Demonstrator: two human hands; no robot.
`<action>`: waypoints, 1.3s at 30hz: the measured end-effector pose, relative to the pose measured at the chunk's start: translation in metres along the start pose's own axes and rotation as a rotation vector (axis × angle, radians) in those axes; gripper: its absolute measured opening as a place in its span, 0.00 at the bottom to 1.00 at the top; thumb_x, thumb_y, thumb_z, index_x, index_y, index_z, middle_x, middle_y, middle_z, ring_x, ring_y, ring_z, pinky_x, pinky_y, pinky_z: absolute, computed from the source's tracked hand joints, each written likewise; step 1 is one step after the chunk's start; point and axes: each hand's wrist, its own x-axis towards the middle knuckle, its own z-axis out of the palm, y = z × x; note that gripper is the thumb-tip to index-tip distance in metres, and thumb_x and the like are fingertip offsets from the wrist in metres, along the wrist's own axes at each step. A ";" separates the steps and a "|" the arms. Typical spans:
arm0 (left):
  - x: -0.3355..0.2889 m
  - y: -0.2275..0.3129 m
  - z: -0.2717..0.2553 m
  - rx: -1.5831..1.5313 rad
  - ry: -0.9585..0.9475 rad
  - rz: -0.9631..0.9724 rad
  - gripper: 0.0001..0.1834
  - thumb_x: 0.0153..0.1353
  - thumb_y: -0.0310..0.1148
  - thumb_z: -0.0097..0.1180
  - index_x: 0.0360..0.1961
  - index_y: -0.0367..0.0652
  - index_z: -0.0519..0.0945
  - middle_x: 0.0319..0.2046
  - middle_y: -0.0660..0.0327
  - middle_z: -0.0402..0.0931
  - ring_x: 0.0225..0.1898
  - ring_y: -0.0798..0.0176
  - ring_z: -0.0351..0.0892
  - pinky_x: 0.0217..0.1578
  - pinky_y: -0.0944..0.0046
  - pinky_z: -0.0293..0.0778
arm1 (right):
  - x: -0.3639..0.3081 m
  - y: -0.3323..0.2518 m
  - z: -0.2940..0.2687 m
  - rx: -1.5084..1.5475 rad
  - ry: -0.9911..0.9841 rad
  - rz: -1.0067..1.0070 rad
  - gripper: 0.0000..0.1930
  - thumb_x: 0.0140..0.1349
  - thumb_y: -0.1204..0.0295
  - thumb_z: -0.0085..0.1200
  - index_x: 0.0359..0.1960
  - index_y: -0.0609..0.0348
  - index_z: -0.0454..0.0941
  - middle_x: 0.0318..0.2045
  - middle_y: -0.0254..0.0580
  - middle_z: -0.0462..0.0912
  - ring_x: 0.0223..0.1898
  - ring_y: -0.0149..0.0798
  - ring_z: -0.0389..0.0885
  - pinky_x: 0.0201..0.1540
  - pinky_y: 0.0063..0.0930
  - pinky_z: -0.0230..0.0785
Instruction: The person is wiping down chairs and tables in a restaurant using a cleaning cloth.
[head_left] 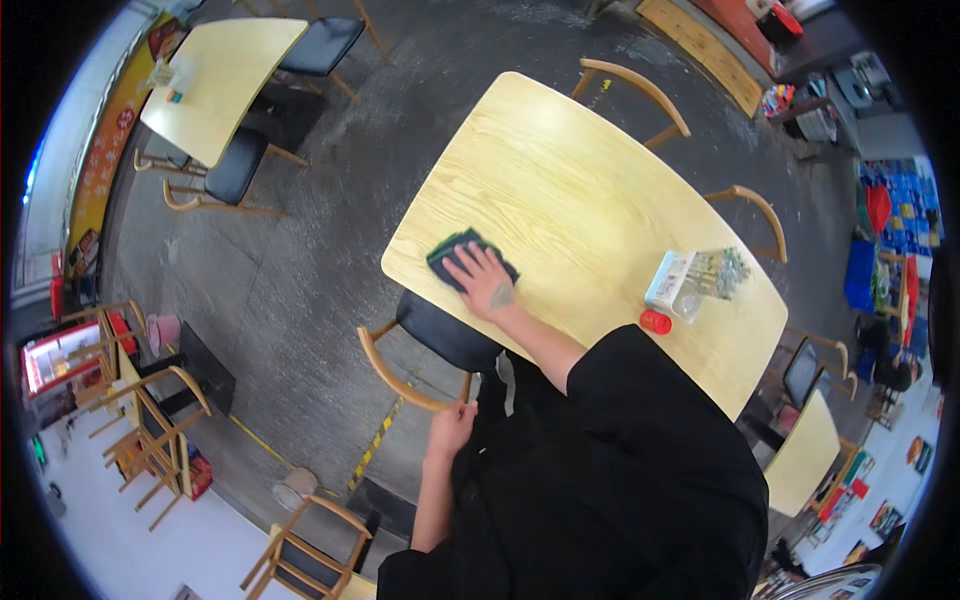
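Observation:
My right hand [485, 283] presses down on a dark, green-edged cloth [450, 258], its fingers laid over the top. The cloth lies bunched on the pale wooden table [560, 180], near the table's left corner. Below that edge, my left hand [452, 430] is closed beside the curved wooden back of a chair [400, 385] with a black seat. Whether its curled fingers hold anything is hidden. Further right on the same table stand a white box [668, 279], a clear container [688, 303], a small red container [655, 321] and a bundle of clear-wrapped sticks [718, 272].
Two wooden chairs [640, 85] stand along the table's far side. Another pale table [225, 80] with black-seated chairs is at the upper left. At lower left, chairs [150, 430] are stacked upside down on a table. Yellow-black tape [375, 440] marks the grey floor.

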 end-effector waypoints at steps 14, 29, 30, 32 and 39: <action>-0.035 -0.071 -0.038 0.102 0.229 0.292 0.24 0.75 0.47 0.57 0.35 0.32 0.83 0.29 0.38 0.81 0.34 0.32 0.84 0.36 0.39 0.76 | -0.224 -0.033 -0.025 -0.012 0.081 0.288 0.46 0.57 0.69 0.70 0.79 0.35 0.65 0.80 0.42 0.63 0.80 0.52 0.60 0.81 0.54 0.54; -0.087 -0.114 -0.036 0.257 0.186 0.318 0.29 0.73 0.51 0.57 0.30 0.32 0.84 0.27 0.34 0.78 0.34 0.28 0.82 0.37 0.38 0.74 | -0.439 0.046 -0.063 -0.001 0.094 1.164 0.44 0.71 0.66 0.58 0.85 0.28 0.49 0.85 0.45 0.51 0.83 0.57 0.51 0.79 0.61 0.56; -0.089 -0.120 -0.035 0.268 0.192 0.320 0.29 0.73 0.51 0.57 0.30 0.32 0.84 0.27 0.34 0.78 0.34 0.28 0.82 0.37 0.38 0.74 | -0.426 0.042 -0.064 0.001 0.044 1.217 0.43 0.72 0.64 0.57 0.85 0.30 0.48 0.85 0.48 0.51 0.84 0.59 0.50 0.78 0.63 0.56; -0.082 -0.110 -0.022 0.186 0.207 0.343 0.29 0.73 0.50 0.58 0.31 0.30 0.83 0.27 0.34 0.78 0.32 0.29 0.81 0.36 0.38 0.74 | -0.425 0.046 -0.067 0.002 0.051 1.224 0.42 0.72 0.63 0.55 0.85 0.30 0.49 0.86 0.46 0.47 0.84 0.60 0.48 0.78 0.68 0.54; -0.087 -0.094 0.007 0.093 0.042 0.117 0.27 0.73 0.49 0.57 0.32 0.31 0.87 0.24 0.45 0.84 0.30 0.47 0.88 0.36 0.48 0.79 | -0.429 0.034 -0.090 0.074 -0.098 0.981 0.43 0.72 0.60 0.56 0.85 0.23 0.49 0.87 0.39 0.41 0.86 0.54 0.41 0.83 0.62 0.43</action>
